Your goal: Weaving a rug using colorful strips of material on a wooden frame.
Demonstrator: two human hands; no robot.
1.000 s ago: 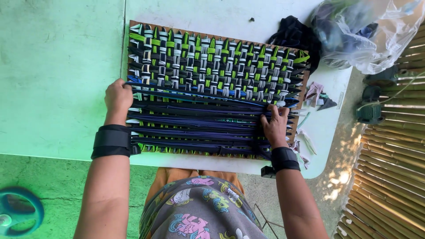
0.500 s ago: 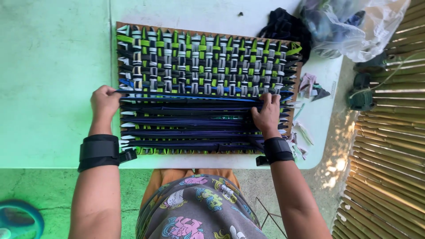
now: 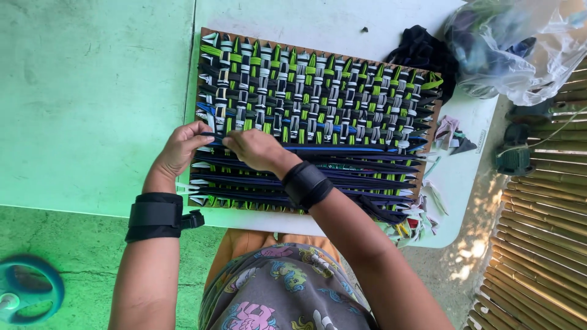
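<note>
A square weaving frame (image 3: 318, 56) lies on a white table (image 3: 342, 18), strung with green, white and black strips on its far half and dark blue strips on its near half. My left hand (image 3: 180, 148) rests at the frame's left edge, fingers pinching a blue strip (image 3: 342, 148). My right hand (image 3: 257, 148) sits just beside it, reached across from the right, fingers closed on the same blue strip near the left side. Both wrists wear black bands.
A clear plastic bag (image 3: 520, 49) of fabric and a black cloth pile (image 3: 422, 52) lie at the table's far right. Loose strip scraps (image 3: 416, 223) lie by the frame's right corner. A bamboo fence (image 3: 544, 244) stands at right, a teal ring (image 3: 27, 290) on the green floor.
My right hand has moved from the frame's right side across to the left, next to my left hand. The view has shifted slightly.
</note>
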